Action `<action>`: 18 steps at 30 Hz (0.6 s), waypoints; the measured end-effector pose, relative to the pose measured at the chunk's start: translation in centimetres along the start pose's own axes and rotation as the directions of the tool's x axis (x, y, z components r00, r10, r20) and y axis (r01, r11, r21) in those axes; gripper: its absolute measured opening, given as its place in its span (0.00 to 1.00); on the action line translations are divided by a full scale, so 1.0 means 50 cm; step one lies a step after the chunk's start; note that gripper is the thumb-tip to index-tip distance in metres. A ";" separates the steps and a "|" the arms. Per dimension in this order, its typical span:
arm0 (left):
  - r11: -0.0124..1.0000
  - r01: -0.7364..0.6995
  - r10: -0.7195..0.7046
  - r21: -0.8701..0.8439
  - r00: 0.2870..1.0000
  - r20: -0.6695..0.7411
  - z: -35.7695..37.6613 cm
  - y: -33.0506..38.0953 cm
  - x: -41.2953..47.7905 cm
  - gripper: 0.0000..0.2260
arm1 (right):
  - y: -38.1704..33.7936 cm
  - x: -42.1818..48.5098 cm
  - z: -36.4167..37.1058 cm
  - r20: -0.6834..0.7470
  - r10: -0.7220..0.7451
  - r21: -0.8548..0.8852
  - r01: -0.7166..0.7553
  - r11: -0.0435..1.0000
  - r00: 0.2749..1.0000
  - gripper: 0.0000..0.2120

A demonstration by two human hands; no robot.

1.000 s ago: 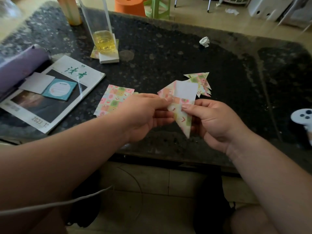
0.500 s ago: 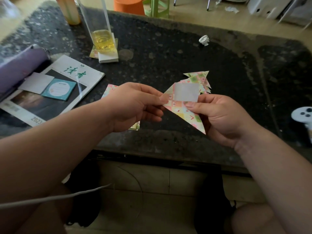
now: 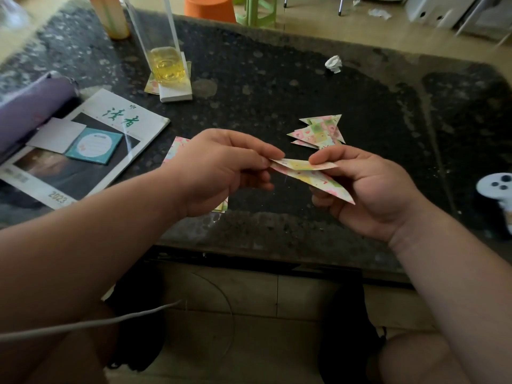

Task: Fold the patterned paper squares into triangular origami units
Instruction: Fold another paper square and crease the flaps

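Patterned paper unit [image 3: 313, 177]: held in the air over the near part of the desk [image 3: 277, 92], folded flat into a long narrow triangle with its sharp tip pointing down and to the right. Pinched at its left end by the left hand [image 3: 221, 167], thumb and forefinger closed on the edge, other fingers curled beneath. Gripped further along by the right hand [image 3: 368, 189], thumb pressed on the upper flap, fingers curled under the paper.

Just beyond the right hand, lying on the desk: a small pile of finished triangles [image 3: 318, 131] in the same pink and green pattern, overlapping one another. Under the left hand, mostly hidden: a stack of patterned sheets [image 3: 177, 145], probably unfolded squares, with only corners showing.

To the left: a magazine [image 3: 110, 126] lying flat, with a teal notepad [image 3: 95, 145] and a white card [image 3: 58, 134] on its cover, and a purple pencil case [image 3: 27, 106] touching its far edge. Further back: a tall glass [image 3: 166, 65] with yellow liquid at the bottom, standing on a white block [image 3: 177, 92]. Near the far edge: a crumpled scrap of white paper [image 3: 333, 63]. At the right edge: a white controller [image 3: 496, 187], partly cut off. Low on the left, crossing the forearm: a white cable [image 3: 83, 324].
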State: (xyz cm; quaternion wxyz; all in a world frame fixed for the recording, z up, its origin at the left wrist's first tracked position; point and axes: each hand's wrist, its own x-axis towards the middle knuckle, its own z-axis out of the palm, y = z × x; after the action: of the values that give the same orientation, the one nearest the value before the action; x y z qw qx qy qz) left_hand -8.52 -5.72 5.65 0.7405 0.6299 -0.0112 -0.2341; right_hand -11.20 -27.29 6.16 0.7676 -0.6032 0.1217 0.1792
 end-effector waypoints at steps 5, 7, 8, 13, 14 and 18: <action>0.998 -0.054 0.052 0.036 0.997 0.051 0.001 0.002 -0.007 0.16 | 0.002 -0.001 -0.005 0.024 -0.027 -0.022 0.027 0.999 0.999 0.22; 0.998 -0.055 0.053 0.036 0.997 0.064 -0.001 0.002 -0.008 0.14 | 0.000 -0.004 -0.005 0.018 -0.079 -0.061 0.080 0.995 0.997 0.22; 0.998 -0.049 0.047 0.029 0.996 0.074 -0.002 0.002 -0.007 0.12 | 0.000 -0.004 -0.006 0.021 -0.106 -0.080 0.107 0.991 0.994 0.23; 0.986 -0.027 0.027 0.164 1.000 0.000 0.003 -0.005 -0.005 0.06 | 0.006 0.003 -0.016 0.038 -0.191 -0.237 0.194 0.952 0.981 0.23; 0.982 -0.018 0.023 0.190 0.999 -0.025 0.005 -0.008 -0.004 0.07 | 0.008 0.004 -0.019 0.040 -0.206 -0.269 0.209 0.940 0.978 0.21; 0.993 0.011 -0.002 0.122 0.998 -0.068 0.011 -0.012 -0.003 0.09 | 0.004 -0.007 -0.022 0.102 -0.307 -0.515 0.314 0.797 0.946 0.18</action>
State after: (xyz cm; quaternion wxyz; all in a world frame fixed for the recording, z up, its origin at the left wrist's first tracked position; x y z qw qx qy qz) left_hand -9.02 -6.21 5.26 0.6998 0.6815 0.0016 -0.2140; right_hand -11.57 -28.36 5.85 0.5931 -0.8001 -0.0374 0.0812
